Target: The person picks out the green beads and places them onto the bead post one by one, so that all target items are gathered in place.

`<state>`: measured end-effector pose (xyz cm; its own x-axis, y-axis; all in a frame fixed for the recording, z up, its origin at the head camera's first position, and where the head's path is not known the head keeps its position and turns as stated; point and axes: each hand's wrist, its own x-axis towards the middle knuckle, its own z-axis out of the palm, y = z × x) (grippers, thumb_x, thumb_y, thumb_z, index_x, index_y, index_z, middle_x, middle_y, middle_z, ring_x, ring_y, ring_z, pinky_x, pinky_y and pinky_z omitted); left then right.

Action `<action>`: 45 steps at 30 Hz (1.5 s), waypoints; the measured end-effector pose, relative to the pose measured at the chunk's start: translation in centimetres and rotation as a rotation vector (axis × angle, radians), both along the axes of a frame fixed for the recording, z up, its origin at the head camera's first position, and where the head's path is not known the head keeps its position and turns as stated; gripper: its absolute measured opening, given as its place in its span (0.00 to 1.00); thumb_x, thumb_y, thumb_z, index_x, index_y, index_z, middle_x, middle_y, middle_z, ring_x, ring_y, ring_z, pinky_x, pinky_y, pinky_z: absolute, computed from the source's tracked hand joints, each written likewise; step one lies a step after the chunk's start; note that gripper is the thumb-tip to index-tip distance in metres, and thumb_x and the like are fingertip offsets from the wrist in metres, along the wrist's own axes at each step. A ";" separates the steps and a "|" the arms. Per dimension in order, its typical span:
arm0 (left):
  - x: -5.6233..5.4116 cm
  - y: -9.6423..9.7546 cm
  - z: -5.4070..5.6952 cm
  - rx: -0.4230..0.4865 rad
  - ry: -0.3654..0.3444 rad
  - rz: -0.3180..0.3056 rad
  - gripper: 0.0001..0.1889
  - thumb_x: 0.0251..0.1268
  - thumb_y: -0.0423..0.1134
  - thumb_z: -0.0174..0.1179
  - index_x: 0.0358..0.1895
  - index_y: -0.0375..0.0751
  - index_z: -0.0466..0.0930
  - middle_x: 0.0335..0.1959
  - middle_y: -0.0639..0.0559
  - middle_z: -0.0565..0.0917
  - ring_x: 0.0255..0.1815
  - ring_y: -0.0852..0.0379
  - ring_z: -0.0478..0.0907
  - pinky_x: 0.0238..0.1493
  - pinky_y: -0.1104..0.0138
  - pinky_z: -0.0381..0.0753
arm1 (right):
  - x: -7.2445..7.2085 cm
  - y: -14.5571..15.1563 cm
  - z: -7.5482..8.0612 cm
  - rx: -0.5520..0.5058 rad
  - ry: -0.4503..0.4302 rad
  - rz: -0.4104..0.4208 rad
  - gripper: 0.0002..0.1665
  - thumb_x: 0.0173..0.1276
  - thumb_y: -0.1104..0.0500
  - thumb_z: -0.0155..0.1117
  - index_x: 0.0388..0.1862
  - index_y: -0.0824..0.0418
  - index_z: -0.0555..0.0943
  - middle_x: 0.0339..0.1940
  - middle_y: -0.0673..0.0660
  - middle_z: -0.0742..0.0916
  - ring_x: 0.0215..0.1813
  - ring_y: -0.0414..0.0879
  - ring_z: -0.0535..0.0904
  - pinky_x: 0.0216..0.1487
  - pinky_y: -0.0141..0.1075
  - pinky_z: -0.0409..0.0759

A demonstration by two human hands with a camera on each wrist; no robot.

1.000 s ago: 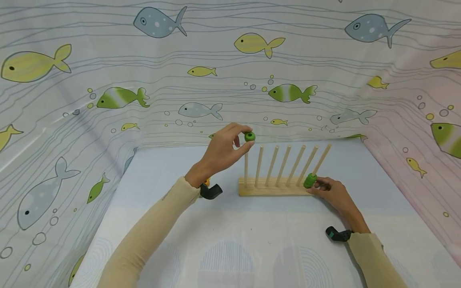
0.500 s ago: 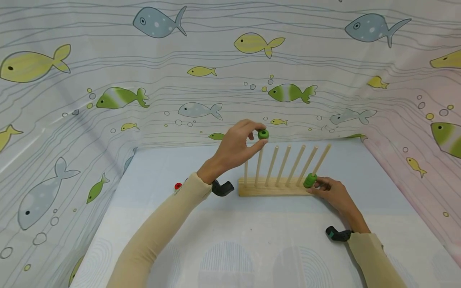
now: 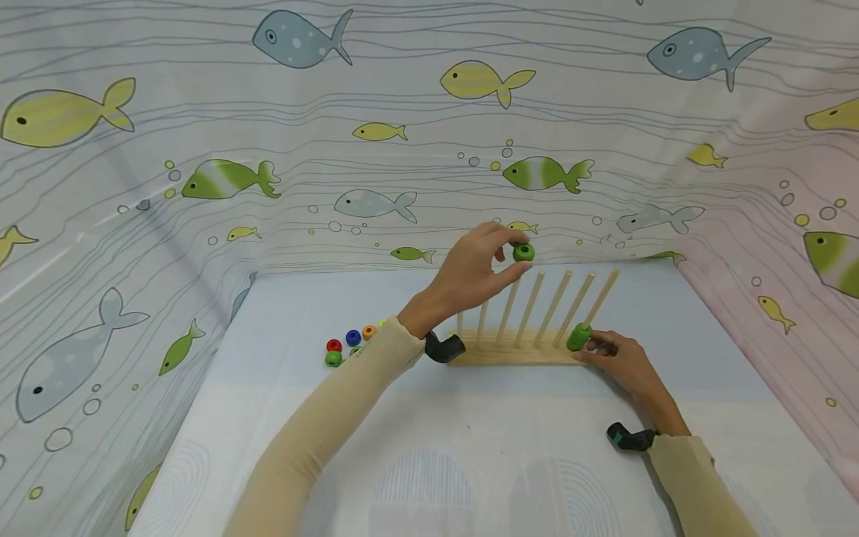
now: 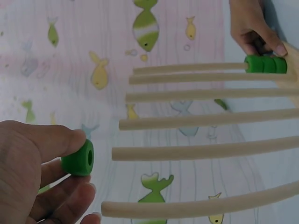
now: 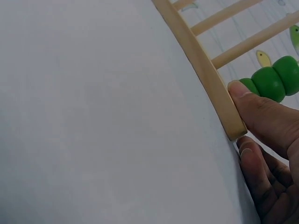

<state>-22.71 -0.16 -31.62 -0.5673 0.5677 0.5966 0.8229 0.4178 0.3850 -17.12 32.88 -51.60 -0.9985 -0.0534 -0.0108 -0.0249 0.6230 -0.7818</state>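
My left hand pinches a green bead between thumb and fingers, above the tops of a wooden peg stand's upright pegs. In the left wrist view the bead shows its hole facing the peg ends, apart from them. My right hand grips the right end of the stand's base. The right wrist view has its thumb on the base's edge and the other fingers curled by its underside. Green beads are stacked on the rightmost peg, next to that thumb.
Left of the stand lie several loose beads, among them a red bead, a blue bead and an orange bead. My left forearm partly hides this group. A fish-printed sheet rises behind the white table.
My left hand has moved right above the pegs with the green bead, uncovering more loose beads at the left. The right hand stays on the base.
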 end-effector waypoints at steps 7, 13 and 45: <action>0.1 1.5 0.1 -0.028 -0.022 -0.010 0.18 0.70 0.42 0.69 0.58 0.40 0.83 0.52 0.52 0.84 0.39 0.58 0.76 0.42 0.74 0.71 | -0.1 0.1 -0.1 -0.002 0.016 0.008 0.40 0.67 0.44 0.75 0.67 0.70 0.77 0.49 0.61 0.84 0.43 0.47 0.78 0.40 0.33 0.78; 0.2 2.8 0.3 -0.043 -0.011 -0.031 0.17 0.71 0.43 0.68 0.58 0.40 0.83 0.51 0.52 0.84 0.40 0.59 0.77 0.40 0.75 0.72 | -0.2 0.2 -0.1 -0.006 0.014 0.005 0.39 0.67 0.44 0.75 0.66 0.70 0.78 0.48 0.61 0.84 0.43 0.48 0.78 0.40 0.33 0.78; 0.4 10.8 -0.3 -0.216 -0.055 -0.030 0.18 0.74 0.47 0.64 0.62 0.45 0.82 0.53 0.57 0.85 0.54 0.63 0.79 0.53 0.76 0.73 | -0.4 0.4 -0.2 0.017 0.001 0.002 0.40 0.67 0.41 0.74 0.66 0.68 0.78 0.47 0.59 0.84 0.43 0.48 0.77 0.41 0.33 0.76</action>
